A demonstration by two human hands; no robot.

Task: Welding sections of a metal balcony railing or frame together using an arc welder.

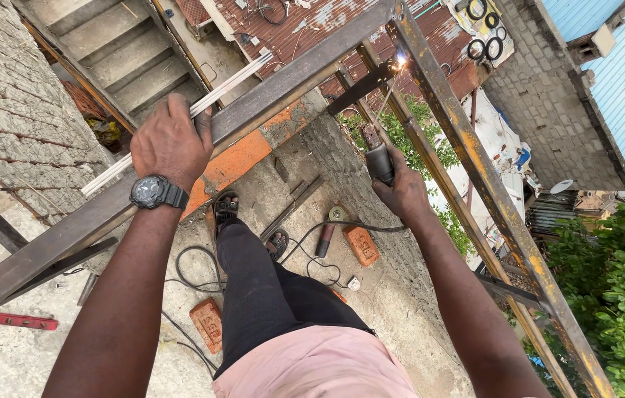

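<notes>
While sparking up high at the joint (399, 65): right hand (401, 193) gripping welding holder (380, 163), rod pointing up; left hand (171, 141) clamped round sloping steel beam (268, 99), farther away.

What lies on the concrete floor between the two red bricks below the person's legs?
In the head view, between the near brick and the far brick lie the person's trousered legs and loops of black cable.

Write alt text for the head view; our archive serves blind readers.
A person's right hand holds a welding electrode holder, its rod sparking against a rusty steel frame. The left hand, wearing a black watch, grips a steel beam and white rods.
</notes>
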